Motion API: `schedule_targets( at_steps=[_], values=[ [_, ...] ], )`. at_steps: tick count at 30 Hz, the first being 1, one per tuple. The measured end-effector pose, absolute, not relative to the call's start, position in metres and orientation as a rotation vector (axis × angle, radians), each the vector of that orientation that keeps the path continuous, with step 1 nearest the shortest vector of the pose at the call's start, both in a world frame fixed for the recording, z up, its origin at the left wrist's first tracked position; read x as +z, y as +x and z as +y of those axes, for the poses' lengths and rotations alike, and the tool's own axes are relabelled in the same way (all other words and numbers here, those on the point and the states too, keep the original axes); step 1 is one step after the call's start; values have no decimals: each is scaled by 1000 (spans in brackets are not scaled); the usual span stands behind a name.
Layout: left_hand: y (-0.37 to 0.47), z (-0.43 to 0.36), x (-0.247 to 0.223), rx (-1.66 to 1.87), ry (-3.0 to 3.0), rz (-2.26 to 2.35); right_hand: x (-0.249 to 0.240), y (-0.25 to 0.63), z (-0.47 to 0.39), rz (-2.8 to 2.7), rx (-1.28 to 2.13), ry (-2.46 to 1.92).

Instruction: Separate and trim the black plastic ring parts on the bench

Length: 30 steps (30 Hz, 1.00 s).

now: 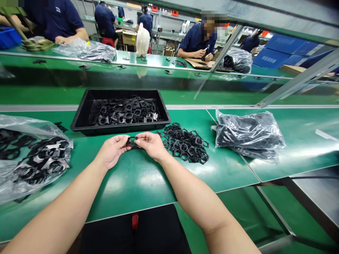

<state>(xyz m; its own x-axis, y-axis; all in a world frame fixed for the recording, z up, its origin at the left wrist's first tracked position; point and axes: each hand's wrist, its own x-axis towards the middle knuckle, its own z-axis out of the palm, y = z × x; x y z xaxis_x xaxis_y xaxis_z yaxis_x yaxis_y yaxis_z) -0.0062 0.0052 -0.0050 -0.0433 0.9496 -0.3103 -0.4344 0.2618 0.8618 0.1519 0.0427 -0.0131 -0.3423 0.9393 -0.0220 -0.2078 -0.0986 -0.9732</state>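
Note:
Between my two hands is a small black plastic ring-shaped part (133, 144), held just in front of the black tray. My left hand (113, 150) pinches its left side, and the fingers of my right hand (150, 144) close on its right side. Fingertips cover much of the part, so its full outline is hidden. Right of my right hand lies a loose pile of flat black rings (186, 143) on the green table. Behind my hands stands the black tray (84, 121), filled with many black ring-shaped parts, some with shiny faces.
An open clear bag (39, 127) of similar parts lies at the left. A closed clear bag (249, 132) of dark parts lies at the right. Beyond the green table (132, 190) runs a conveyor belt (185, 86) with scattered black pieces. Several people work across it.

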Motion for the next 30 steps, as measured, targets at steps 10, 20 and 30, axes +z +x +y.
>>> schedule_targets(
  at_steps=[10,20,30],
  values=[
    [-12,6,-4,1215,607,1061,-14,151,41,-1301,1582,-890],
    [-11,4,-2,1164,649,1082,-15,153,43,-1347,1526,-866],
    [-8,4,-3,1238,768,1217,-19,153,43,-1424,1468,-905]
  ],
)
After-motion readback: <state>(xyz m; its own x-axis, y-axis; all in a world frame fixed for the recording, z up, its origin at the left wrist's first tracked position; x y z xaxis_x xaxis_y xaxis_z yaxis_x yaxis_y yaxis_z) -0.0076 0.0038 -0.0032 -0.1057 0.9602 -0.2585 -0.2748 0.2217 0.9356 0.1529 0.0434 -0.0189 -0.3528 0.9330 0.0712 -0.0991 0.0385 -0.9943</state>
